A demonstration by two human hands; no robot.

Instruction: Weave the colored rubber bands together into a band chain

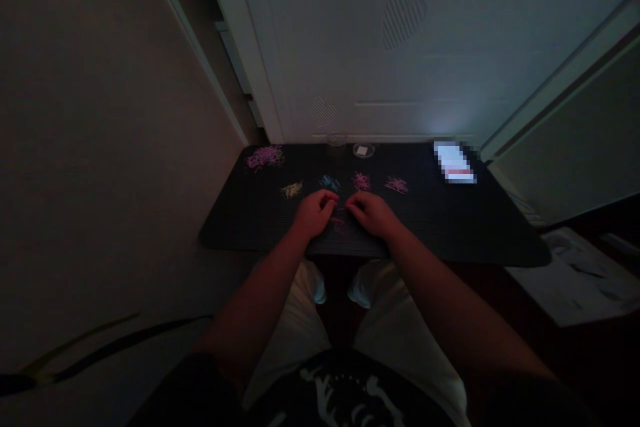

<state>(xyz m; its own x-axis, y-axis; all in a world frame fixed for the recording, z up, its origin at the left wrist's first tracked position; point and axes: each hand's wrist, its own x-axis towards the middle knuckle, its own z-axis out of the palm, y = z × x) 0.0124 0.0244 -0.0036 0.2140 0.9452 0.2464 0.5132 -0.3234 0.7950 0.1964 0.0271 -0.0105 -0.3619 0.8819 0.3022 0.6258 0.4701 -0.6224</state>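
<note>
A head-worn camera looked forward and steeply down, at close range, from above the near edge of the tabletop. Its wide view centred close to the left hand and right hand, took in both near corners, and reached the pale panel beyond the far edge.

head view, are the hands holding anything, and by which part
It cannot be told: the left hand and right hand are close together, but anything pinched there is too dim to see.

Nearest strands, perhaps purple, blurred beyond counting.
</note>
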